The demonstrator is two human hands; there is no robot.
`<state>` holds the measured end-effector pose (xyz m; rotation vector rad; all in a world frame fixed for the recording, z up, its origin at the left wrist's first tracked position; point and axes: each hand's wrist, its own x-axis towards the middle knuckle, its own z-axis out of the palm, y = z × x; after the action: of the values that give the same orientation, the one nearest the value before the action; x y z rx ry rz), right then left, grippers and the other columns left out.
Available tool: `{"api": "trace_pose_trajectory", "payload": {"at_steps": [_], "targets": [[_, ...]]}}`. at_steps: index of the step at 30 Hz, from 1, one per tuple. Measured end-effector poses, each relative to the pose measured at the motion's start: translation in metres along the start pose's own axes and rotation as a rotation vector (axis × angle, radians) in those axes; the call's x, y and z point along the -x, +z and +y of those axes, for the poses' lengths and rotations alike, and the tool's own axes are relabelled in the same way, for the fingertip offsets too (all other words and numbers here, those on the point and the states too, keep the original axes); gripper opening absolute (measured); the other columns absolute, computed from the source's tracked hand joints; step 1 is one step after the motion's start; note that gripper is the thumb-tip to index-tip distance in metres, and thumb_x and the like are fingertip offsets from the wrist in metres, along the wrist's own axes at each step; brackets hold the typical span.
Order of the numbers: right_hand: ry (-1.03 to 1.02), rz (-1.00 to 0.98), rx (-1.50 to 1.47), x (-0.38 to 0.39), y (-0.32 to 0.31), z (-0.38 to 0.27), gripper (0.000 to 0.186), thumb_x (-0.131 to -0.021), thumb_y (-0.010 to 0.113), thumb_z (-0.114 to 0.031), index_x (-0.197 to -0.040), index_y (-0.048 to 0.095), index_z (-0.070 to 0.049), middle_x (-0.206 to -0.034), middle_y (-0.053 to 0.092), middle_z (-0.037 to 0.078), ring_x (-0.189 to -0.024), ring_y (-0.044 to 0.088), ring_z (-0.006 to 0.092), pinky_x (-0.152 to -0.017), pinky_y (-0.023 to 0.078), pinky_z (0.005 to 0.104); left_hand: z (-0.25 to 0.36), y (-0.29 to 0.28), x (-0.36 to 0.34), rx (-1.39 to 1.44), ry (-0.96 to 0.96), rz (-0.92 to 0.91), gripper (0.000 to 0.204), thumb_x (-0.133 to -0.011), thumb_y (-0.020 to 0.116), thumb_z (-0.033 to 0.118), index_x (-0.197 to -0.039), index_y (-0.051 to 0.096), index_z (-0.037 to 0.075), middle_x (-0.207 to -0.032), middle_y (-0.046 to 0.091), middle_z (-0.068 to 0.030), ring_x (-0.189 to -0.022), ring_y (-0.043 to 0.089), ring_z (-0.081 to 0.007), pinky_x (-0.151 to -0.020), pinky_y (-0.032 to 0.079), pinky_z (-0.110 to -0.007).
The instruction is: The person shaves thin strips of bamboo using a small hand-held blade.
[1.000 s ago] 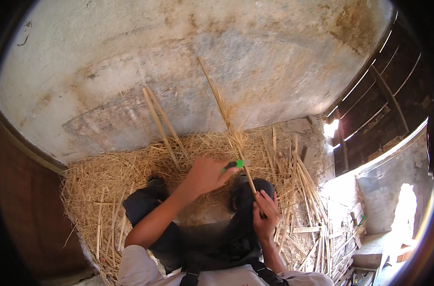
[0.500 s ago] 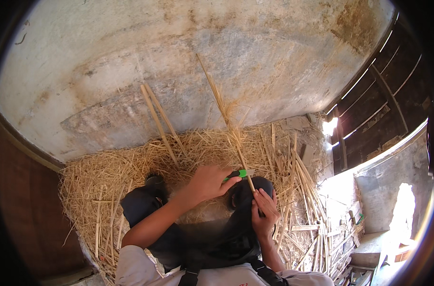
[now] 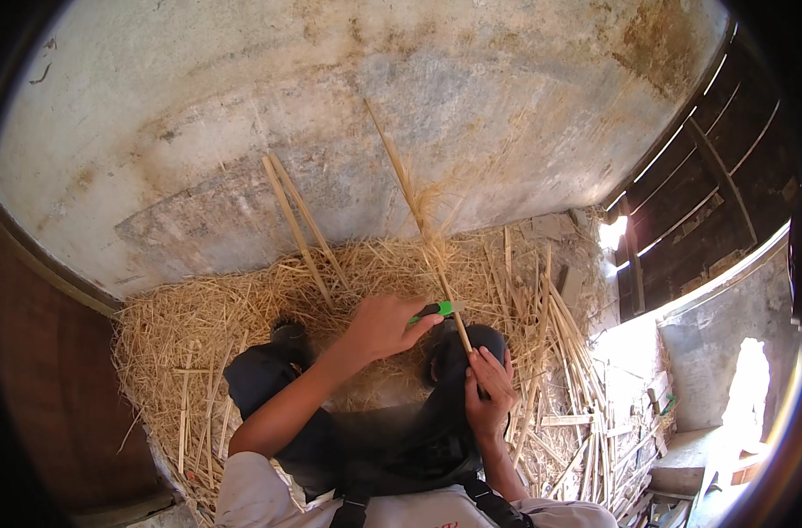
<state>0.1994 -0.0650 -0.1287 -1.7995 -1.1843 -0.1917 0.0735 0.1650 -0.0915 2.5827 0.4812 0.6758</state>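
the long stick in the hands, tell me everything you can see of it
The long stick is a thin, pale tan cane, dry and straw-like, with frayed fibres partway up. It slants from the right hand, gripping its lower end over the knee, up to the left toward the grey wall. The left hand presses a green-handled knife against it.

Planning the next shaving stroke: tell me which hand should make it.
Probably the left hand: it already grips the green-handled knife against the long reed stalk, while the right hand holds the stalk's lower end at the knee.

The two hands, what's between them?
In the head view, between the left hand and right hand lie the green-handled knife and the long cane.
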Motion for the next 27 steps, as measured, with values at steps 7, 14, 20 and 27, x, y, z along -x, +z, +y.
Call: {"api": "trace_pose_trajectory", "payload": {"at_steps": [7, 14, 20, 27], "targets": [[0.000, 0.019, -0.005, 0.001, 0.001, 0.001, 0.030, -0.085, 0.074, 0.009, -0.111, 0.081, -0.004, -0.113, 0.081, 0.010, -0.120, 0.073, 0.0261, -0.122, 0.037, 0.0579, -0.031, -0.004, -0.024, -0.160, -0.162, 0.129, 0.055, -0.106, 0.057, 0.055, -0.116, 0.076, 0.004, -0.054, 0.058, -0.0155, -0.052, 0.065, -0.0361, -0.052, 0.050, -0.047], [0.004, 0.013, 0.001, -0.002, 0.001, -0.001, 0.030, -0.085, 0.074, 0.009, -0.110, 0.081, -0.004, -0.112, 0.081, 0.010, -0.120, 0.073, 0.0258, -0.122, 0.037, 0.0578, -0.004, 0.002, -0.004, -0.024, -0.013, 0.016, 0.054, -0.106, 0.056, 0.055, -0.112, 0.075, 0.004, -0.055, 0.059, -0.0146, -0.052, 0.065, -0.0359, -0.052, 0.050, -0.048], [-0.009, 0.006, 0.010, 0.003, 0.001, 0.001, 0.031, -0.084, 0.074, 0.009, -0.112, 0.081, -0.004, -0.113, 0.080, 0.009, -0.120, 0.073, 0.0256, -0.122, 0.037, 0.0577, -0.033, -0.007, -0.024, -0.041, -0.198, 0.079, 0.053, -0.106, 0.057, 0.054, -0.111, 0.075, 0.004, -0.056, 0.060, -0.0160, -0.053, 0.065, -0.0371, -0.053, 0.050, -0.049], [-0.012, 0.006, 0.013, -0.001, 0.000, -0.001, 0.032, -0.083, 0.074, 0.010, -0.111, 0.082, -0.006, -0.113, 0.081, 0.009, -0.119, 0.073, 0.0256, -0.122, 0.038, 0.0571, 0.001, -0.003, -0.001, 0.052, 0.000, -0.086, 0.053, -0.105, 0.061, 0.054, -0.110, 0.077, 0.004, -0.056, 0.060, -0.0160, -0.052, 0.064, -0.0361, -0.052, 0.049, -0.048]]}}
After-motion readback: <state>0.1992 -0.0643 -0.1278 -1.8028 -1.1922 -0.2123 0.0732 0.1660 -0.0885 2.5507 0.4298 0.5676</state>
